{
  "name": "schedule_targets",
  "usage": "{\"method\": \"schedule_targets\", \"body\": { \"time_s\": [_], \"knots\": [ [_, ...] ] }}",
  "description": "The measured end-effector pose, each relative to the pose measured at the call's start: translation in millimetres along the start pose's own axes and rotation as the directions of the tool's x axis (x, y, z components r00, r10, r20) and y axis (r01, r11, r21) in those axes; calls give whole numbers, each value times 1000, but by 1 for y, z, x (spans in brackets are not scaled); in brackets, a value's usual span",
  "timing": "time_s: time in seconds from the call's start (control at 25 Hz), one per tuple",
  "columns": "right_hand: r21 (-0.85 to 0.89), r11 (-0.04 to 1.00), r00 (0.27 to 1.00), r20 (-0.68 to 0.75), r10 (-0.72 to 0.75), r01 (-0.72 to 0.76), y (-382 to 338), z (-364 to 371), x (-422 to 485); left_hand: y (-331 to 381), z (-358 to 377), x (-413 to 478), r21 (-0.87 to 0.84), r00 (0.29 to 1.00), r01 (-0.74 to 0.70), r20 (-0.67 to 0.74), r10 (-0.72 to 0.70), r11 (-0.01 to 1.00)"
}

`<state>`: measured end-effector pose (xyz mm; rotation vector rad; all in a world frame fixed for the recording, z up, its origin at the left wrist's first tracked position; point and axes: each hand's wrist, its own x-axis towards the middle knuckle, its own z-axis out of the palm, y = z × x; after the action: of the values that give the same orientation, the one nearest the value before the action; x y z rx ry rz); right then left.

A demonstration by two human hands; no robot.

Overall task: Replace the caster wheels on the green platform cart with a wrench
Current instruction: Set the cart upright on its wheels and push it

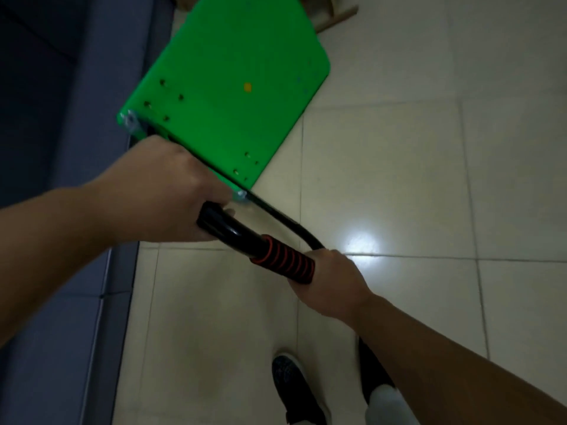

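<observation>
The green platform cart (227, 87) stands on the tiled floor with its flat deck facing me, bolt holes showing near its close corners. Its black handle bar (233, 230) with an orange-ribbed grip (283, 262) comes toward me. My left hand (165, 191) grips the bar's left bend by the deck's near edge. My right hand (329, 277) grips the right end of the ribbed grip. No wheels and no wrench are in view.
A dark blue-grey sofa (55, 148) runs along the left, close to the cart's left edge. Wooden furniture legs (334, 13) stand beyond the deck at the top. My shoe (294, 391) is on the floor below the handle. Pale tiles (429, 179) stretch to the right.
</observation>
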<state>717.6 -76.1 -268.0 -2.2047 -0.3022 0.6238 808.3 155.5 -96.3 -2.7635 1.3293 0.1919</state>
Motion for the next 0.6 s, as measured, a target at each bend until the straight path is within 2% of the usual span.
{"method": "schedule_targets", "body": {
  "time_s": [0.16,0.28,0.4,0.6],
  "knots": [
    [-159,987,999,53,7,1,-22,-61,-22,9,-35,-5,-53,988,146,-50,-149,988],
    [-289,957,997,74,-14,35,-53,-108,-33,18,-52,-16,-92,950,231,-193,-245,968],
    [-413,910,994,108,23,24,-92,-166,-44,32,-75,-29,-214,863,351,-304,-403,912],
    [-661,747,983,172,68,64,-148,-210,-91,114,-76,-72,-479,711,445,-326,-624,757]
  ]
}}
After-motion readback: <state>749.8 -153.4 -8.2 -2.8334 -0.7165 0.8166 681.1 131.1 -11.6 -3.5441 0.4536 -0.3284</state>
